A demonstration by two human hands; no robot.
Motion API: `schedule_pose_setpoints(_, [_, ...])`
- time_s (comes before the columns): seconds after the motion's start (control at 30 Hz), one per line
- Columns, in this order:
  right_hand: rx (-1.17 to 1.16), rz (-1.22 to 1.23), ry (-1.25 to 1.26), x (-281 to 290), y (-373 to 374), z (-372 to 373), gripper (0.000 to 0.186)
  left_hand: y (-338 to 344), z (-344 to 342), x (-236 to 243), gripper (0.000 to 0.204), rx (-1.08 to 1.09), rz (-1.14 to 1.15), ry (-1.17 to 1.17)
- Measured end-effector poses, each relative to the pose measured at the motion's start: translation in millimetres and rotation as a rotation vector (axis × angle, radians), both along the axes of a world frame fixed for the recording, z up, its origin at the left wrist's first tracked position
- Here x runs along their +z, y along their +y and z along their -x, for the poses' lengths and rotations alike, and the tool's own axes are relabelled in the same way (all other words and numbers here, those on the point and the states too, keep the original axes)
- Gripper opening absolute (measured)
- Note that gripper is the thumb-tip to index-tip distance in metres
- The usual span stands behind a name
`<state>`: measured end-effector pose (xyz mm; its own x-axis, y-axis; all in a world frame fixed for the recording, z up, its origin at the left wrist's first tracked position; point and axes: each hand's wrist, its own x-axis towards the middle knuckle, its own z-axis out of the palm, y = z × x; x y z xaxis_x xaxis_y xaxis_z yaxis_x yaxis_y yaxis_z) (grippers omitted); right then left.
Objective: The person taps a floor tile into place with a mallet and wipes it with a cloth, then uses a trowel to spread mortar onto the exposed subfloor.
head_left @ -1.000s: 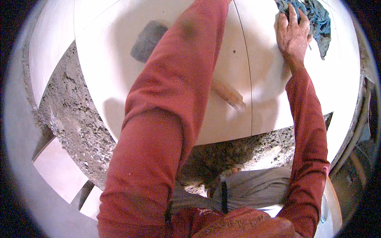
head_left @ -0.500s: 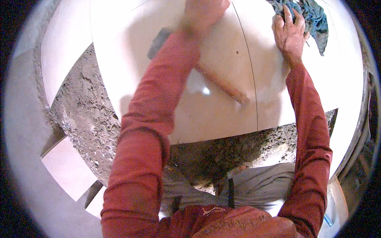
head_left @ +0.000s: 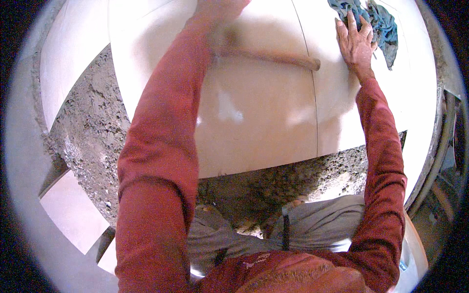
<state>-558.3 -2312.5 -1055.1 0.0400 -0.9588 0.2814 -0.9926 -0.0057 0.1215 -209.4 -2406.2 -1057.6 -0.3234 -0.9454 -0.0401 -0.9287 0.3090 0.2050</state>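
Head view: the right hand [head_left: 355, 51] has its grip wide, spread fingers resting on a crumpled blue rag [head_left: 385, 30] that extends beyond them. The left hand [head_left: 222, 7] is blurred at the top edge; I cannot tell its grip. Nearer the body, a wooden handle [head_left: 273, 57] emerges from behind the left red sleeve [head_left: 163, 117], over pale tiles [head_left: 264, 132].

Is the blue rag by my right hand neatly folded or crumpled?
Crumpled: the blue rag shows uneven creases and bunched folds, partly under the right hand.
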Motion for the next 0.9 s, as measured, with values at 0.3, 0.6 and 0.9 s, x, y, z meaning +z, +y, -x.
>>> schedule_pose_setpoints(0.3, [0.597,-0.331,-0.207,53,76,-136,0.046,-1,4,17,0.073,-0.002,-0.088,0.013])
schedule_pose_setpoints(0.6, [0.3,-0.384,-0.751,57,194,-97,0.025,0,-65,-9,0.055,-0.227,0.256,0.004])
schedule_pose_setpoints(0.9, [0.062,-0.078,-1.354,122,121,-114,0.032,17,-86,-2,0.052,-0.163,0.302,0.028])
